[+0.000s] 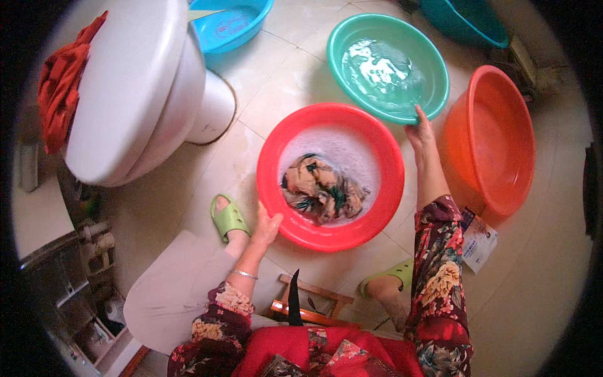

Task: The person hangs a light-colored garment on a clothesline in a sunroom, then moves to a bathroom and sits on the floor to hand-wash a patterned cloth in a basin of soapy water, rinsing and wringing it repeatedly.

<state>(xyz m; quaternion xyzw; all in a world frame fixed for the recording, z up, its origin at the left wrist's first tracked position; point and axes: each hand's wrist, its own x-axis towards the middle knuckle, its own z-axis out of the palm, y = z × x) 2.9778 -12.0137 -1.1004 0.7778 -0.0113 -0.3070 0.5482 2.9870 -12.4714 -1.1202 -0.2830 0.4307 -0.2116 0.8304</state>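
Observation:
Before me on the tiled floor is a red plastic basin [377,136] with sudsy water. A wet bundle of tan, dark and green patterned cloth [325,188] lies in it. My left hand [267,225] grips this basin's lower left rim, the thumb on top. Beyond it, to the upper right, is a green plastic basin [340,52] holding clear water that reflects light. My right hand [420,132] has hold of the green basin's near rim, with a finger or thumb over the edge and the other fingers partly hidden beneath.
An orange basin [504,136] stands at right, above a printed packet [478,242]. Blue basins [235,28] [464,21] are at the back. A white toilet [136,94] with red cloth [66,85] occupies the left. A wooden stool [339,301] is below, between green slippers [228,219].

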